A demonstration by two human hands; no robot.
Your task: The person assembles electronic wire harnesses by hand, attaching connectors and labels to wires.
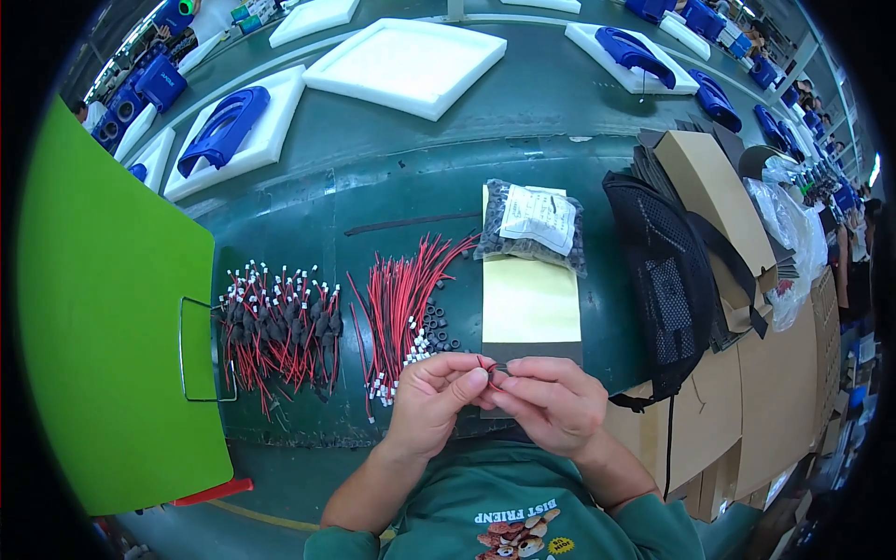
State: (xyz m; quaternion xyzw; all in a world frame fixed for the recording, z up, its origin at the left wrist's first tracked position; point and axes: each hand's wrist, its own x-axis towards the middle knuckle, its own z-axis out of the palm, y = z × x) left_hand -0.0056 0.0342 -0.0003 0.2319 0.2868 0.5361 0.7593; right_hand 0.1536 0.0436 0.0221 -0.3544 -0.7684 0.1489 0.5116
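Close in front of my body, my left hand and my right hand meet with fingertips closed on a thin red and black wire. The fingers partly hide it, and whether a ring sits on it I cannot tell. Beyond my left hand lies a fanned bundle of loose red and black wires with white connectors at the near ends. Beside them are small black rings. Farther left is a thick pile of wires with black lumps on them, white connectors mostly at the far side.
A plastic bag of dark parts lies on a yellow sheet. To the right are a black mesh bag and cardboard. A green panel borders the left. White foam trays and blue shells stand behind.
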